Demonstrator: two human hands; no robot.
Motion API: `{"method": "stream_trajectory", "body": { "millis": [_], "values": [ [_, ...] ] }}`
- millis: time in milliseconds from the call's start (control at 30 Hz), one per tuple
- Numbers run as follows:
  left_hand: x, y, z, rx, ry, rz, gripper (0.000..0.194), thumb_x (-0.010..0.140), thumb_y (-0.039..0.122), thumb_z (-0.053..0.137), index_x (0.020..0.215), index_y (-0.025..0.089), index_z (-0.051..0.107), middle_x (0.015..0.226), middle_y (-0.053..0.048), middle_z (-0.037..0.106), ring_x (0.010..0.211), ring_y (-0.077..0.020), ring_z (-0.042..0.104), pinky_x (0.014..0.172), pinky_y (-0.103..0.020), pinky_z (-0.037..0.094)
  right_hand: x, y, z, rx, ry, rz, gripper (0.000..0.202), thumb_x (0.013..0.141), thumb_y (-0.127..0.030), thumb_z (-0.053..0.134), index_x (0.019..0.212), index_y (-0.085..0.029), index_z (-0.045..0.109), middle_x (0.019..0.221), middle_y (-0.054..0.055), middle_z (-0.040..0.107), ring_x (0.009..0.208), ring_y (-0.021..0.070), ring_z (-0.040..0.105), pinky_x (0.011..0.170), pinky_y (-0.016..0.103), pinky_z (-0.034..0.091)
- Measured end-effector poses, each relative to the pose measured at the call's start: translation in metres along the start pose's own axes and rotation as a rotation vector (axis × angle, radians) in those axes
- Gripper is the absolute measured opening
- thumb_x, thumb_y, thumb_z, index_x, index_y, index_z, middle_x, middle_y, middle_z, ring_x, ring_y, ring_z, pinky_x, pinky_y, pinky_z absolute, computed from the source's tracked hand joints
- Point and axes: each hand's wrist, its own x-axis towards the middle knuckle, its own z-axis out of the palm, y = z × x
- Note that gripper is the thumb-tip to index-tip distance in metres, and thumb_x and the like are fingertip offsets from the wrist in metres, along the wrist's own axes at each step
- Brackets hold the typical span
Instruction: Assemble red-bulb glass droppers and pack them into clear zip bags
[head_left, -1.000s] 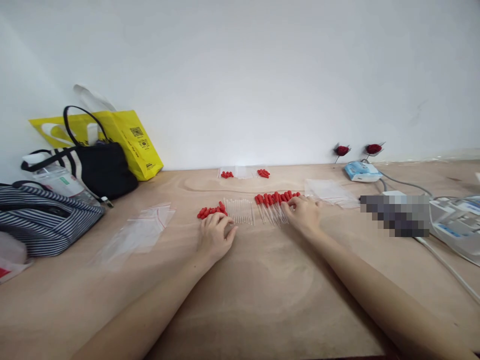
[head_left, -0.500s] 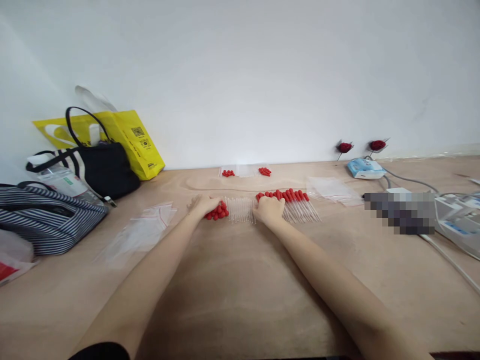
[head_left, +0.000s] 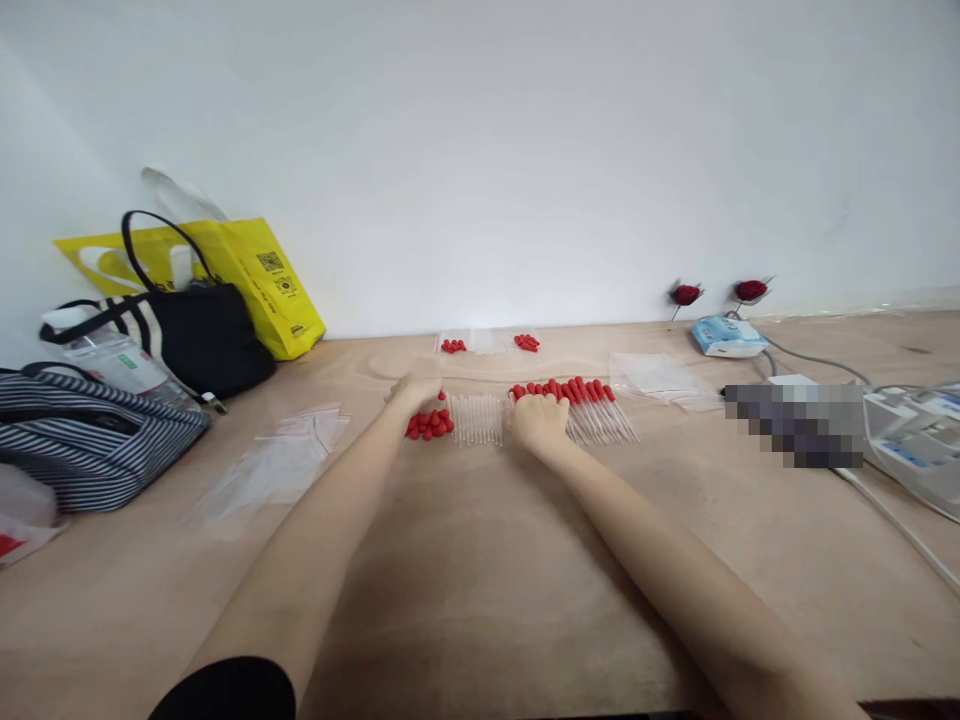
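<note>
My left hand [head_left: 416,390] is pinched just above and behind a small pile of red rounded tips [head_left: 430,425]. At its fingertips shows one small red tip [head_left: 442,396]. Thin clear sticks [head_left: 478,420] lie side by side in a row between my two hands. My right hand [head_left: 538,415] is closed at the right end of that row; what its fingers hold is hidden. Beyond it and to its right, sticks with red tips [head_left: 592,400] lie fanned out, their red ends toward the wall.
At the back, two small groups of red pieces [head_left: 453,346] lie by a clear bag [head_left: 487,341]. Clear zip bags [head_left: 292,455] lie left, more plastic bags [head_left: 660,378] right. Handbags [head_left: 217,335] and a yellow bag [head_left: 281,300] stand left; a tissue pack [head_left: 727,337] and cables are right.
My left hand has lifted away from the red pile toward the wall and slightly right, with one red tip at its fingers. My right hand stays at the sticks. The view has shifted slightly.
</note>
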Motion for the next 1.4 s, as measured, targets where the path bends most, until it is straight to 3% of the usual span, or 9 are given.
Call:
{"method": "stream_trajectory", "body": {
  "millis": [133,233,367,467,567,633,833,1400],
  "values": [
    [-0.028,0.009,-0.011,-0.01,0.174,0.141,0.025,0.079,0.025,0.038,0.07,0.017,0.059,0.073,-0.006,0.065,0.077,-0.0217,0.06,0.063,-0.028,0.043,-0.016,0.025,-0.003,0.026,0.151,-0.095,0.031,0.084,-0.025,0.033,0.09,-0.004,0.056,0.08,0.019,0.064,0.076,0.0259,0.057,0.075,0.039,0.027],
    [-0.067,0.007,-0.004,-0.033,0.193,0.319,0.023,0.084,0.027,0.035,0.088,0.017,0.055,0.077,-0.003,0.064,0.075,-0.0171,0.059,0.065,-0.026,0.044,-0.029,0.053,0.003,0.134,0.277,-0.325,0.026,0.088,-0.022,0.03,0.087,-0.008,0.052,0.068,0.01,0.062,0.062,0.0185,0.055,0.075,0.036,0.029],
    [-0.115,-0.01,0.026,0.033,0.151,0.904,0.018,0.086,0.025,0.037,0.087,0.016,0.052,0.078,-0.005,0.062,0.073,-0.0183,0.058,0.067,-0.031,0.046,-0.043,0.084,0.013,0.247,0.476,-0.727,0.023,0.089,-0.02,0.032,0.098,-0.013,0.052,0.079,0.008,0.061,0.072,0.0167,0.053,0.071,0.03,0.034],
    [-0.134,-0.022,0.046,0.061,0.155,1.101,0.02,0.088,0.024,0.037,0.092,0.015,0.054,0.085,-0.008,0.061,0.08,-0.0193,0.057,0.073,-0.033,0.047,-0.052,0.094,0.017,0.213,0.564,-0.847,0.027,0.088,-0.015,0.033,0.107,-0.014,0.052,0.074,0.006,0.057,0.068,0.0155,0.049,0.068,0.03,0.036],
    [-0.14,-0.026,0.056,0.047,0.182,1.111,0.023,0.089,0.023,0.036,0.1,0.015,0.055,0.087,-0.009,0.059,0.082,-0.0187,0.056,0.072,-0.033,0.049,-0.058,0.095,0.02,0.198,0.534,-0.888,0.029,0.085,-0.008,0.033,0.104,-0.015,0.055,0.075,0.006,0.058,0.068,0.0145,0.049,0.072,0.031,0.036],
    [-0.141,-0.026,0.058,0.047,0.228,1.104,0.023,0.088,0.022,0.038,0.095,0.016,0.059,0.085,-0.008,0.058,0.082,-0.0188,0.056,0.071,-0.033,0.049,-0.06,0.093,0.021,0.215,0.489,-0.884,0.027,0.084,-0.008,0.035,0.101,-0.015,0.056,0.08,0.006,0.059,0.072,0.0146,0.05,0.076,0.033,0.036],
    [-0.141,-0.024,0.056,0.101,0.422,1.129,0.017,0.083,0.019,0.047,0.086,0.018,0.063,0.098,-0.008,0.063,0.104,-0.024,0.052,0.094,-0.049,0.035,-0.068,0.081,0.022,0.284,0.423,-0.866,0.022,0.084,-0.013,0.04,0.098,-0.015,0.056,0.08,0.006,0.062,0.073,0.014,0.054,0.082,0.037,0.034],
    [-0.144,-0.022,0.057,0.04,0.443,1.128,0.018,0.084,0.015,0.044,0.091,0.018,0.061,0.089,-0.004,0.068,0.094,-0.02,0.06,0.097,-0.048,0.03,-0.074,0.071,0.023,0.32,0.483,-0.944,0.022,0.085,-0.013,0.039,0.1,-0.014,0.056,0.072,0.003,0.061,0.066,0.0115,0.052,0.081,0.036,0.036]
  ]
}}
